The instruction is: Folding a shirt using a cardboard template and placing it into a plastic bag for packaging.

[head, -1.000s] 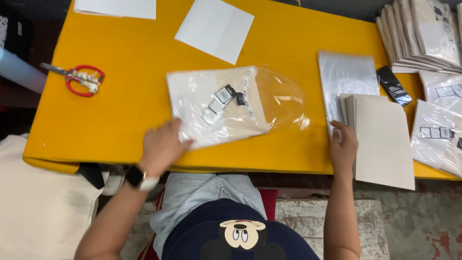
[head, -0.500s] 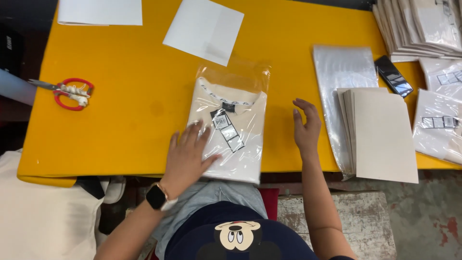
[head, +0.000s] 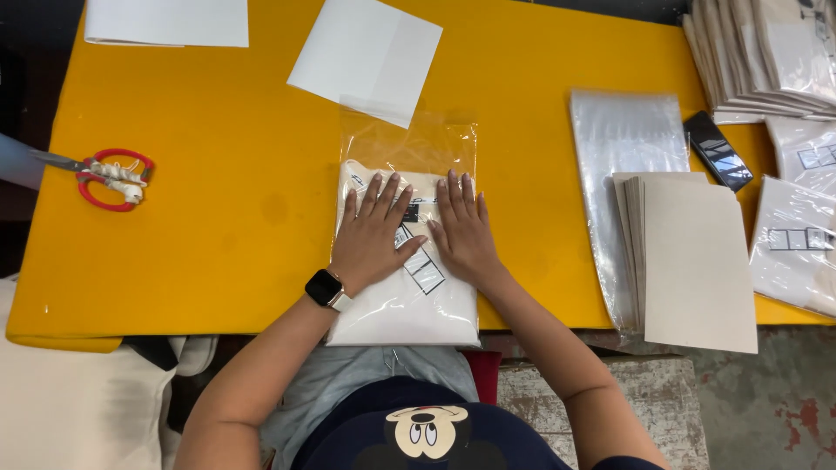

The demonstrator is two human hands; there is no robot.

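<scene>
A folded white garment with hang tags sits inside a clear plastic bag (head: 409,305) at the front middle of the yellow table (head: 226,218). My left hand (head: 374,231), with a black watch on its wrist, lies flat on the bag, fingers spread. Beside it, my right hand (head: 463,228) also presses flat on the bag. The bag's open flap (head: 409,144) extends away from me, and its near end hangs over the table's front edge.
Red-handled scissors (head: 109,178) lie at the left. White paper sheets (head: 366,57) rest at the back. A stack of grey cardboard sheets (head: 692,252) lies on clear bags (head: 623,139) at right, next to a black phone (head: 718,150) and packed garments (head: 797,235).
The bagged garment was turned from lying sideways to lengthwise in front of me. Both hands moved from the table edge onto the bag and now press it flat.
</scene>
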